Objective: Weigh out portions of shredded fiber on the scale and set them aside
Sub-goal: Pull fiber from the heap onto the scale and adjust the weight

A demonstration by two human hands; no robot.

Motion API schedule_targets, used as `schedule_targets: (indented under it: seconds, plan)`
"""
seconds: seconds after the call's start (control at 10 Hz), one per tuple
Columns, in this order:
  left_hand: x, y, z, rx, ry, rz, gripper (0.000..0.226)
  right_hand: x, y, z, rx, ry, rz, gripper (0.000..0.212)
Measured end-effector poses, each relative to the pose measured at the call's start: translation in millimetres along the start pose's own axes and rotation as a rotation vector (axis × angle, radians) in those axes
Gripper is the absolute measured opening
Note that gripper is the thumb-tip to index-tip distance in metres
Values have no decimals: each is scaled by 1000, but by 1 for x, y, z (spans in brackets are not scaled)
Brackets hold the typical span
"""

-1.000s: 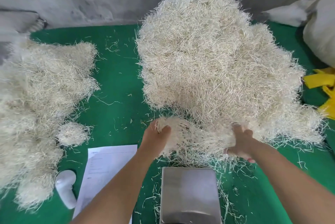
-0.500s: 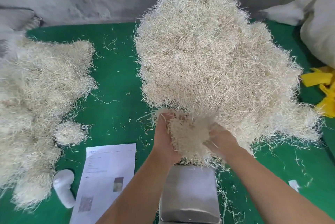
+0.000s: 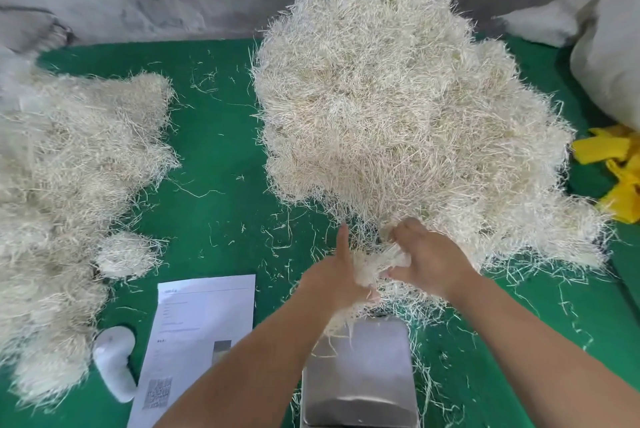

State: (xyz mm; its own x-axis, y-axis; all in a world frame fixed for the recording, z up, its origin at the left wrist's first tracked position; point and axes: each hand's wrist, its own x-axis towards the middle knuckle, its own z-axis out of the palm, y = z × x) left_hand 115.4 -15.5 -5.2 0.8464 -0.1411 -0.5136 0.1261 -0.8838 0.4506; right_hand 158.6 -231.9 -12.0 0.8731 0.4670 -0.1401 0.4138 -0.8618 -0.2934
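Observation:
A big heap of pale shredded fiber (image 3: pixel 398 109) fills the middle and right of the green table. At its near edge both hands squeeze a small wad of fiber (image 3: pixel 372 266) between them. My left hand (image 3: pixel 341 275) grips the wad from the left, thumb up. My right hand (image 3: pixel 427 256) grips it from the right with curled fingers. Strands trail from the wad down onto the steel scale pan (image 3: pixel 363 375), which sits just below the hands with nothing else on it.
Set-aside fiber portions (image 3: pixel 65 192) pile up along the left side. A printed sheet (image 3: pixel 201 327) and a white handheld device (image 3: pixel 114 363) lie left of the scale. Grey sacks (image 3: pixel 602 47) and yellow straps (image 3: pixel 620 171) are at the right. A wall closes the back.
The hands pulled a wad out of the big heap's near edge, came together and compressed it, and now hold it lower, just above the scale pan.

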Motion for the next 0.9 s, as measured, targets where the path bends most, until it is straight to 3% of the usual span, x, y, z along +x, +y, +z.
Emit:
schedule_targets:
  seconds: [0.1, 0.2, 0.3, 0.4, 0.5, 0.6, 0.7, 0.8, 0.9]
  plan:
    - [2, 4, -20, 168, 12, 72, 64, -5, 12, 8, -167, -41, 118, 94]
    - [-9, 6, -35, 74, -22, 90, 35, -11, 23, 18, -204, -60, 273, 80]
    - [-29, 6, -36, -10, -45, 127, 36, -7, 24, 23, -150, 15, 374, 54]
    - [-52, 9, -30, -72, -18, 171, 33, 4, 17, 28, -69, -4, 458, 61]
    - [-67, 13, -22, -106, 3, 196, 25, 11, 13, 38, 179, 50, 583, 38]
    - [-78, 8, -12, -107, 14, 158, 27, 16, 24, 38, 342, 80, 661, 30]
    - [-81, 1, -12, -228, 28, 115, 23, 30, 20, 39, 410, 71, 714, 40]
    - [-77, -14, -25, -465, 19, 81, 21, 35, 25, 33, 532, 43, 856, 31]
    - [-78, -49, -48, -626, 119, 21, 23, 23, 60, 19, 467, 92, 1018, 18]
